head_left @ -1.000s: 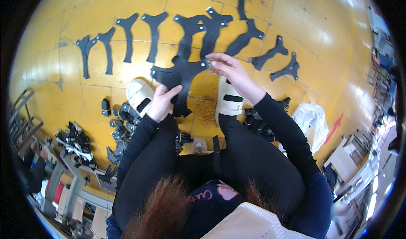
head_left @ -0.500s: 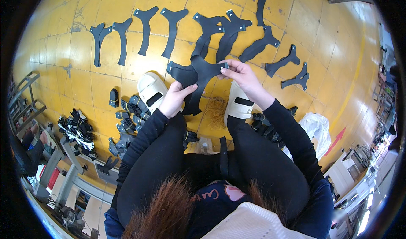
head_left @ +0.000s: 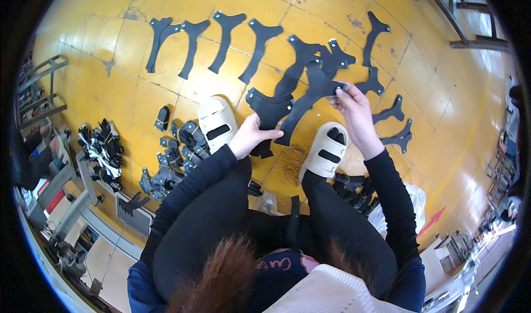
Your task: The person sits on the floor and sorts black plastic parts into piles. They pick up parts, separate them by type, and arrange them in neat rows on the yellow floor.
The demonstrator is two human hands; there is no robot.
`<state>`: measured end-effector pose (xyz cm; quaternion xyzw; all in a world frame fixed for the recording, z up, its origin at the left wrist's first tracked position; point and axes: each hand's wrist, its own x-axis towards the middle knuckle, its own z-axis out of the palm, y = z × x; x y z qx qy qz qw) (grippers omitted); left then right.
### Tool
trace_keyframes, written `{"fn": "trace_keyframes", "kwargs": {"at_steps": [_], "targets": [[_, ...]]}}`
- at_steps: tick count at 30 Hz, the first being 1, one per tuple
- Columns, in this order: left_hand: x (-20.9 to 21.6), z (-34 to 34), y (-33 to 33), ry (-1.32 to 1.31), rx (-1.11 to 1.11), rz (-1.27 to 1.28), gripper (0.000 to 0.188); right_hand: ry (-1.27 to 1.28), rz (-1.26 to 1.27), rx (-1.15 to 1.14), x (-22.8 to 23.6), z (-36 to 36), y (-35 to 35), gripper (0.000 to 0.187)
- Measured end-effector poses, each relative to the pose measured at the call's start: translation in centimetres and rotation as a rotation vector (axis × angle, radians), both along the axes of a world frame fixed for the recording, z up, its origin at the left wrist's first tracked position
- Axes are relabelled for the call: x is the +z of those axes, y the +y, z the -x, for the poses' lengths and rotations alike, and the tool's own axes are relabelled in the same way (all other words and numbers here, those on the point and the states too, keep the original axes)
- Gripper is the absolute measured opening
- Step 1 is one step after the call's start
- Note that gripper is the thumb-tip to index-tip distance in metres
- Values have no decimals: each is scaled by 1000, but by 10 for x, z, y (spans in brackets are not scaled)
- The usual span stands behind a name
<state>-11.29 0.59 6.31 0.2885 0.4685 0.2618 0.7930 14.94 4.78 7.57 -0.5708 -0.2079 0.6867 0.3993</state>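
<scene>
My left hand (head_left: 251, 139) is closed on a small stack of black Y-shaped fabric pieces (head_left: 266, 111), which hangs above the floor between my feet. With its thumb and fingers, my right hand (head_left: 354, 107) pinches one arm of a single black Y-shaped fabric piece (head_left: 316, 86). The piece slants down so that its stem end comes close to my left thumb; whether they touch I cannot tell. Beyond my hands, several similar black pieces (head_left: 260, 39) lie spread in a row on the yellow floor, some overlapping.
Cream clogs (head_left: 212, 114) are on my feet. Between them lies a heap of thin tan bands (head_left: 289, 161). Banded black bundles (head_left: 191, 138) and a dark heap (head_left: 105, 147) lie left. A clear plastic bag (head_left: 416, 199) sits right, a metal frame (head_left: 462, 14) far right.
My right hand has drawn one Y-shaped piece away from the stack, to the right. The left hand keeps the rest of the stack. The whole view has shifted and turned slightly.
</scene>
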Motion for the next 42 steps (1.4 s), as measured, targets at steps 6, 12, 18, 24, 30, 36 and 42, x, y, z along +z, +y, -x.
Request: {"fn": "trace_keyframes", "kwargs": {"at_steps": [6,12,18,24,30,36,42], "targets": [[-14,14,5,130,228,-13,32,-57,-12,234,1,15,43,20],[-14,42,33,172,389,-32,34,-109,-93,288,-44,61,121,18],[-19,75,56,135,543,-74,31,65,-83,250,-71,127,159,13],[-10,124,52,-164,674,33,50,226,-69,347,-51,186,155,12],[12,142,49,-147,636,-65,55,245,-106,299,-73,211,164,15],[0,139,55,-20,553,-113,44,-593,-530,324,-118,205,177,33],[-7,130,51,-3,564,-109,34,-294,-780,484,-35,214,134,18]]}}
